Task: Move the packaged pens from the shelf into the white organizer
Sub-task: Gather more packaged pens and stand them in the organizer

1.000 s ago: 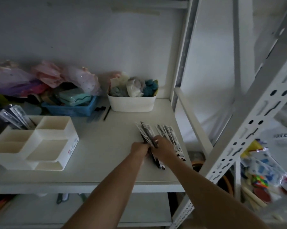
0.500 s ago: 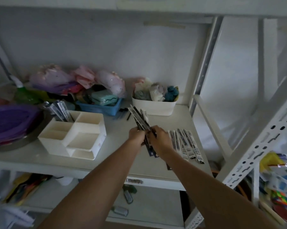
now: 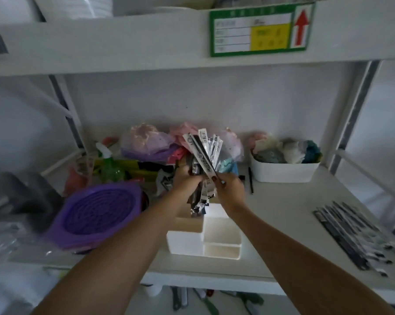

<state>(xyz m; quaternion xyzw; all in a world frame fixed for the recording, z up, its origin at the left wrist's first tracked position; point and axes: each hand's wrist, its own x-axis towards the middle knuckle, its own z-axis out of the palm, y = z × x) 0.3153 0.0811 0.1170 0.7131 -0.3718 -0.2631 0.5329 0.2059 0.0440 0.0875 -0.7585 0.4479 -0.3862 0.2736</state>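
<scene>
My left hand (image 3: 185,178) and my right hand (image 3: 229,187) both grip a bundle of packaged pens (image 3: 204,151), held nearly upright and fanned out at the top. The bundle's lower ends hang just above the back left compartment of the white organizer (image 3: 221,235), which stands on the shelf below my hands. My forearms hide part of the organizer's left side. Several more packaged pens (image 3: 351,230) lie in a row on the shelf at the right.
A purple ribbed lid (image 3: 98,214) lies left of the organizer. A white tub of soft items (image 3: 283,171) stands at the back right, with a loose black pen (image 3: 250,179) beside it. Pink and purple bags (image 3: 151,144) and a green spray bottle (image 3: 110,164) crowd the back. A shelf beam runs overhead.
Both hands lifted the pen bundle off the shelf at the right and carried it left, over the organizer. The bundle went from lying flat to nearly upright. The camera swung left and up.
</scene>
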